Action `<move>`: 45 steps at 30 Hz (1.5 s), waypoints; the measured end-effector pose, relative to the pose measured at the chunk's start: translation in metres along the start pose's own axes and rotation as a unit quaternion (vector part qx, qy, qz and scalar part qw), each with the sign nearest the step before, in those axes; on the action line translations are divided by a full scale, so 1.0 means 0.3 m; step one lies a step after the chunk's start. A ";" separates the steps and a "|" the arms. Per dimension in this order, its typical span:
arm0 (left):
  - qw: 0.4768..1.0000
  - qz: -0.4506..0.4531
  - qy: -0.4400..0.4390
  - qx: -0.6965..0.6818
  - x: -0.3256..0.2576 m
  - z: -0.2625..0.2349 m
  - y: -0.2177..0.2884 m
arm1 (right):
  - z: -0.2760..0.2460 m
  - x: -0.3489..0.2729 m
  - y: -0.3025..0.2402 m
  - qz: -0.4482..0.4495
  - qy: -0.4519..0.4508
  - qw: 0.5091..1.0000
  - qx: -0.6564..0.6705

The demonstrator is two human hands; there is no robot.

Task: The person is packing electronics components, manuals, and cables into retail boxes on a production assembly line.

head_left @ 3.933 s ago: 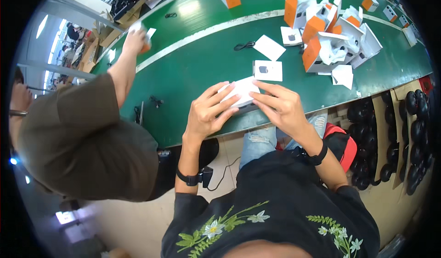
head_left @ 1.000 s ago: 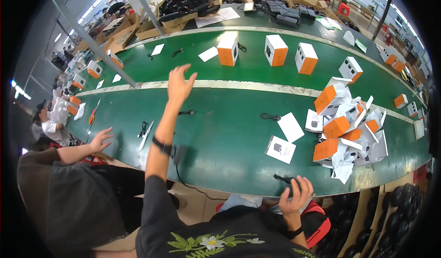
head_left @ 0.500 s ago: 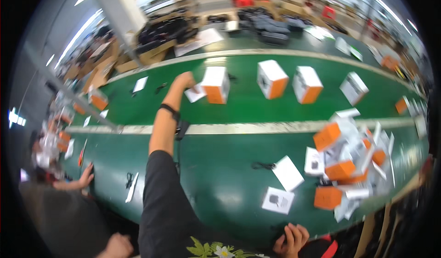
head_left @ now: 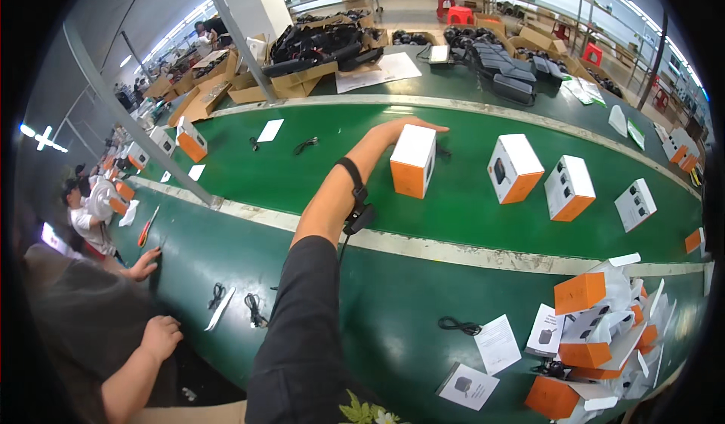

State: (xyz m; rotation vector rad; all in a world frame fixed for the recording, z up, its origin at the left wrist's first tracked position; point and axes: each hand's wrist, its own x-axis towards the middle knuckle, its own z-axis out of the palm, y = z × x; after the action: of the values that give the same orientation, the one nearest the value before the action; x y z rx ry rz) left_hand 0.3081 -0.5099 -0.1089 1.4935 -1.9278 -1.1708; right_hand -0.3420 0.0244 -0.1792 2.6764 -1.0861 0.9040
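My left hand (head_left: 404, 126), with a black band and small device at the wrist, reaches over the green conveyor belt. It is at the far side of a white-and-orange box (head_left: 412, 160), whose top hides part of the hand. One finger stretches out past the box's far right corner, above a black cable (head_left: 444, 153). Whether the hand touches the box I cannot tell. My right hand is out of view. On the near worktop lie a coiled black cable (head_left: 459, 326), a white leaflet (head_left: 497, 345) and a booklet with a device picture (head_left: 467, 386).
More boxes stand rightward on the belt (head_left: 332, 186), including one white-and-orange box (head_left: 516, 169). Opened boxes and plastic bags form a pile (head_left: 596, 333) at right. At left, a co-worker's hands (head_left: 161, 337) are near the worktop, with red-handled scissors (head_left: 147, 228) beyond. A metal post (head_left: 140, 118) rises there.
My left hand has gone from a white leaflet beside the box to behind the box; that leaflet no longer shows. My right hand has left the view, and the view has shifted.
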 end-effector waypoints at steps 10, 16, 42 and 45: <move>0.947 0.179 0.051 0.261 0.048 0.070 0.082 | -0.037 -0.012 0.006 -0.005 -0.033 0.999 0.002; 0.939 0.117 0.232 0.225 -0.091 0.000 -0.015 | -0.084 0.023 -0.016 0.003 -0.038 0.999 0.035; 0.808 -0.219 0.402 0.370 -1.075 0.186 0.062 | -0.099 0.263 -0.045 0.105 -0.017 0.978 0.177; 0.780 -0.226 0.405 0.420 -0.887 0.091 -0.067 | -0.104 0.253 -0.050 0.113 -0.010 0.976 0.184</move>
State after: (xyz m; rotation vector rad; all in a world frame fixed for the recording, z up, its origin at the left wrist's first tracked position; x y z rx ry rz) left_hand 0.3853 -0.2532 -0.0994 2.4417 -1.4860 0.3831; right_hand -0.3042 -0.0003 -0.1089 2.8949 -1.3691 1.2275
